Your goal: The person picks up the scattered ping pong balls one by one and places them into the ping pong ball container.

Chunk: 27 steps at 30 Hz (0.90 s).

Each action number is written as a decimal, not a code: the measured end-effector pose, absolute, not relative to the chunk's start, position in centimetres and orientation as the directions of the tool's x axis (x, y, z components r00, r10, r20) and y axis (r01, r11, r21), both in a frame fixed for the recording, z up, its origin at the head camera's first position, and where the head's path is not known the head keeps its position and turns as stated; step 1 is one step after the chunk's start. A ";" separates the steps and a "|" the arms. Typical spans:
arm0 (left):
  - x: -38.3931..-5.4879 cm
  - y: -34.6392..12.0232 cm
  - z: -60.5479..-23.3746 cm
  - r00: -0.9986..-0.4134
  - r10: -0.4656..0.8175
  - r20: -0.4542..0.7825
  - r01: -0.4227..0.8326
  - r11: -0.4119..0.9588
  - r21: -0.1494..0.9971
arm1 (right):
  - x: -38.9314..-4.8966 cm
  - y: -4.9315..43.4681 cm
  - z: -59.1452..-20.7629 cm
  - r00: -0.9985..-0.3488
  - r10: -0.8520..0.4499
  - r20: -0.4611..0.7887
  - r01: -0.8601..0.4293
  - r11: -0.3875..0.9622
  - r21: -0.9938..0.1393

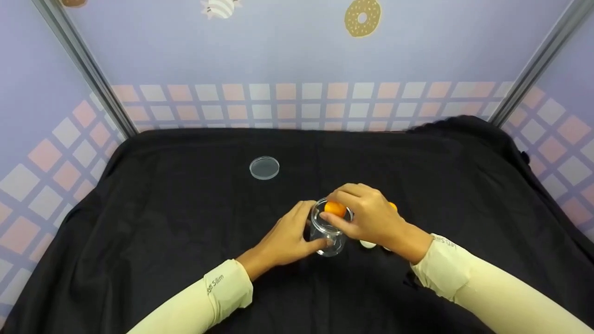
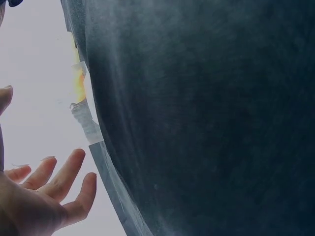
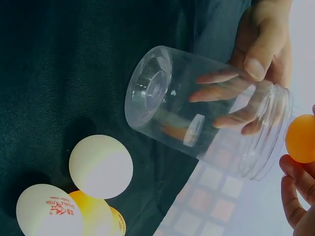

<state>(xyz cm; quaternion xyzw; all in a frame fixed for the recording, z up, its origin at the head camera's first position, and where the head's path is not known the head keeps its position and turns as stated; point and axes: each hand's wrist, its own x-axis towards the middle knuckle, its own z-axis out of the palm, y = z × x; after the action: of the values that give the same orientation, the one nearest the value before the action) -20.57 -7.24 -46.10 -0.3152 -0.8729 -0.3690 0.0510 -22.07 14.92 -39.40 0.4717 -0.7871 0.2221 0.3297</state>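
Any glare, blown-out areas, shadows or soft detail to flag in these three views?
Head: fairly even light, though the sleeve print looks soft; left wrist: background behind the left hand blown out to near-white, black cloth hazy; right wrist: reflections on the clear jar, dark shadows beside the two white balls, orange ball fairly crisp.

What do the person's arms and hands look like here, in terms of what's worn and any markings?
The left sleeve and right sleeve are pale cream-yellow, ending at the wrists. Small dark lettering is printed near each wrist end, hard to read fully. The left hand and right hand show no gloves.
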 end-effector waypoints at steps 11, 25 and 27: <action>-20.7 -7.2 -46.3 -0.793 0.515 0.325 0.594 0.534 0.601 | -22.4 15.0 -39.6 -0.344 -0.589 0.732 -0.885 0.464 -0.043; -20.5 -7.2 -46.1 -0.799 0.511 0.318 0.586 0.541 0.603 | -22.5 15.0 -40.0 -0.346 -0.590 0.729 -0.882 0.469 -0.039; -20.5 -7.2 -46.1 -0.797 0.511 0.321 0.588 0.540 0.602 | -22.5 15.0 -40.0 -0.346 -0.591 0.728 -0.882 0.469 -0.039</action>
<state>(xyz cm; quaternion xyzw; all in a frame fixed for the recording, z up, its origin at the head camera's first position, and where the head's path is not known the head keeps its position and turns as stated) -20.53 -7.20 -46.11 -0.3139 -0.8759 -0.3625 0.0531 -22.54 14.99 -39.98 0.4661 -0.7905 0.2197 0.3311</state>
